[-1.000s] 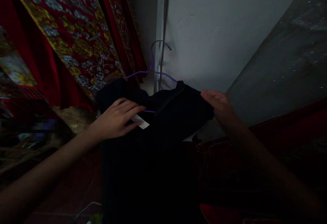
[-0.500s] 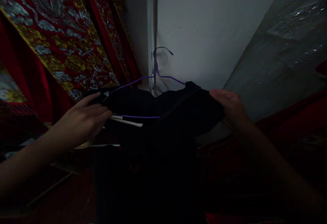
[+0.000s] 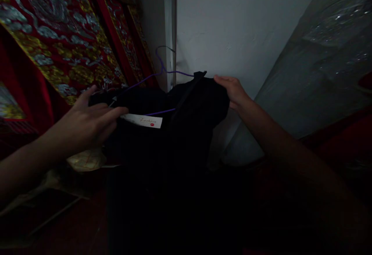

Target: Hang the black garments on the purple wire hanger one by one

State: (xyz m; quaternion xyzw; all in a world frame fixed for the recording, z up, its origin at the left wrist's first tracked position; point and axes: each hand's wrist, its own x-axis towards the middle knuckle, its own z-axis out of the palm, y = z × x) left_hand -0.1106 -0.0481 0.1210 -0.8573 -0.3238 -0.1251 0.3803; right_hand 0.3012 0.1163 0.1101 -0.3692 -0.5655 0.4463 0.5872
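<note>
A black garment (image 3: 192, 107) hangs on a purple wire hanger (image 3: 147, 78), whose hook points up against the wall corner. My left hand (image 3: 93, 119) is at the garment's left side, fingers closed on the dark cloth near the hanger. Beside its fingertips a white paper tag (image 3: 145, 121) with printed letters and a red mark lies over the cloth. My right hand (image 3: 234, 91) pinches the garment's right shoulder, thumb on top and the other fingers partly behind. The garment's lower part is lost in darkness.
Red cloth with gold and silver embroidery (image 3: 69, 42) hangs at the left. A white wall (image 3: 226, 26) stands straight ahead. Shiny clear plastic sheeting (image 3: 314, 61) drapes down the right. Below my left arm is a pale bundle (image 3: 87, 160).
The hanger and garment have moved up and to the left, tilting a little. My right hand has gone the same way with the cloth. The tag has turned its printed face to me.
</note>
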